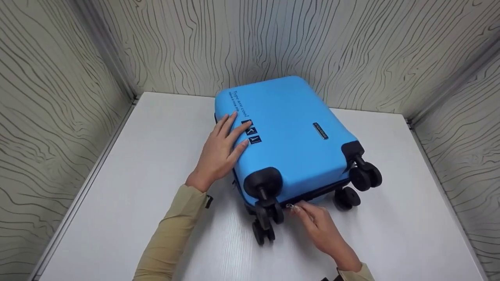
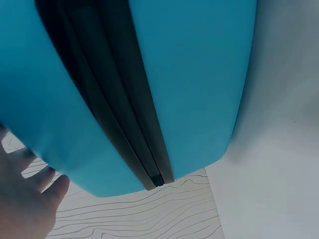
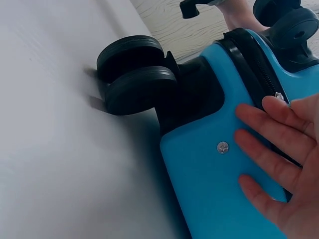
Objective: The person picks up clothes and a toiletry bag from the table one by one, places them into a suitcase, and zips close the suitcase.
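Note:
A blue hard-shell suitcase (image 1: 285, 128) lies flat on the white table with its black wheels toward me. My left hand (image 1: 220, 150) rests on the upper left edge of the shell, fingers spread beside the printed lettering. At the near end, between the wheels, my right hand (image 1: 322, 228) pinches a small silver zipper pull (image 1: 290, 205) between thumb and forefinger. In the right wrist view the zipper pull (image 3: 279, 95) sits on the black zipper band (image 3: 254, 67), while the other fingers extend along the blue side. The left wrist view shows the closed zipper band (image 2: 114, 94) along the long side.
The white table (image 1: 164, 128) extends around the suitcase. Wood-grain patterned panels (image 1: 250, 43) stand behind it and at both sides. Black wheels (image 1: 365, 175) stick out at the near right corner, and more wheels (image 1: 265, 214) at the near left.

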{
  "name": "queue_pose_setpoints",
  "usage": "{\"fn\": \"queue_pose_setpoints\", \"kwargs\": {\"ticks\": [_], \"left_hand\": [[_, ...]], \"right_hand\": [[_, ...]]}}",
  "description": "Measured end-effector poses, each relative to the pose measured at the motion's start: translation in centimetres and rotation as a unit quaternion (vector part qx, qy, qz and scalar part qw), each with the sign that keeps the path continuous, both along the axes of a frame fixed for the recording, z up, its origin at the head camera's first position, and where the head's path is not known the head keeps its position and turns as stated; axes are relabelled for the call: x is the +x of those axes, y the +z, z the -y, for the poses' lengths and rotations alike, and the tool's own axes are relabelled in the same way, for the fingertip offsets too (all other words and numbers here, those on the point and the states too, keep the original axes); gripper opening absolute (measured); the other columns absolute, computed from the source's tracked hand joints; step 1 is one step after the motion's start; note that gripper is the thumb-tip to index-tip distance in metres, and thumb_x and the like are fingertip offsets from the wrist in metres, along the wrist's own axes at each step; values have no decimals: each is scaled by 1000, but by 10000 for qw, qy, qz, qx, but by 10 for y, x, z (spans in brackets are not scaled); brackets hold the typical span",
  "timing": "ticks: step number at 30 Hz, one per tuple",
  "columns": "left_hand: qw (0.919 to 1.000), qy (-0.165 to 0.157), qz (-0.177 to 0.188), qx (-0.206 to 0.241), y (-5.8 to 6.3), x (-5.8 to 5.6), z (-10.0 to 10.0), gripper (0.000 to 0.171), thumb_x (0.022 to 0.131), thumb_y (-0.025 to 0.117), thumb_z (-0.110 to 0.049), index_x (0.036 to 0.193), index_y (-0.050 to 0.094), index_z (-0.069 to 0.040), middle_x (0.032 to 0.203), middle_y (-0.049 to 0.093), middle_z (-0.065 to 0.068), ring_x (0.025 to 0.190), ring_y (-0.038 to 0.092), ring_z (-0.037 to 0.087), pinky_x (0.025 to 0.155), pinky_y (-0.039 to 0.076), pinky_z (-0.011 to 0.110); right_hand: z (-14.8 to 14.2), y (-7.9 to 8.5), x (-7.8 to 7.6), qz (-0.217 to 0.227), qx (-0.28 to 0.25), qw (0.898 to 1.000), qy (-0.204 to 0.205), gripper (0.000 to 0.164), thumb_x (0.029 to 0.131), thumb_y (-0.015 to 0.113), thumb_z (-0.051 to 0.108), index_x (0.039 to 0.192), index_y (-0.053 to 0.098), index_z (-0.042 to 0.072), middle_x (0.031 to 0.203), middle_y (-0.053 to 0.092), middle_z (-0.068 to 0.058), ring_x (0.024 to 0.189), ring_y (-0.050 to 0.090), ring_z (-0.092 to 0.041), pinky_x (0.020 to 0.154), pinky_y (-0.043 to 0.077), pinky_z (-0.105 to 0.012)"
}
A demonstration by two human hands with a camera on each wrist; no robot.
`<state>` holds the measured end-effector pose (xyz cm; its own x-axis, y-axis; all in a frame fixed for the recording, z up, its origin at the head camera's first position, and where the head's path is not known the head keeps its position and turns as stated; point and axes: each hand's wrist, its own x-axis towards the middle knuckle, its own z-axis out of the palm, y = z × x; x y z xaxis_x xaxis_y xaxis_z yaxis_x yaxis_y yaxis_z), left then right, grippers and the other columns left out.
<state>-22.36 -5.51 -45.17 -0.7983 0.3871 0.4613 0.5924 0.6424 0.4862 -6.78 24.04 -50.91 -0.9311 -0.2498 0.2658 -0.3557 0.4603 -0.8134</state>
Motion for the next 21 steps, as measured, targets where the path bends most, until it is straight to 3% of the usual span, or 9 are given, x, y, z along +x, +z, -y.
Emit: {"fn": "queue_pose_setpoints", "kwargs": {"ticks": [5,12,17,21], "left_hand": [[9986,42,-494,-160,-2,8,0,58,107,39,-55,154,47,-22,165,29,8,153,15,26,122,8,40],[9966,106,-711,-403,-3,21,-3,66,105,41,-58,156,45,-16,162,34,9,152,19,27,122,6,45],[9945,304,-817,-583,-5,28,-8,69,102,44,-63,156,43,-20,161,35,9,150,22,28,122,5,46],[9937,379,-873,-593,-6,33,-12,74,99,47,-67,157,42,-22,160,34,10,147,26,28,122,6,46]], "right_hand": [[-11,3,-1,-123,69,9998,-150,25,104,56,2,95,72,18,91,70,11,83,66,-12,73,53,-28],[-33,3,-10,-218,216,9981,-527,27,103,56,-1,93,71,19,89,70,12,79,64,-13,72,51,-27],[-51,2,-25,-445,324,9962,-680,30,103,56,-2,88,67,21,73,55,15,62,49,-9,57,41,-23],[-64,3,-39,-514,331,9949,-804,29,103,56,-2,86,65,20,68,47,12,58,44,-9,53,36,-23]]}}
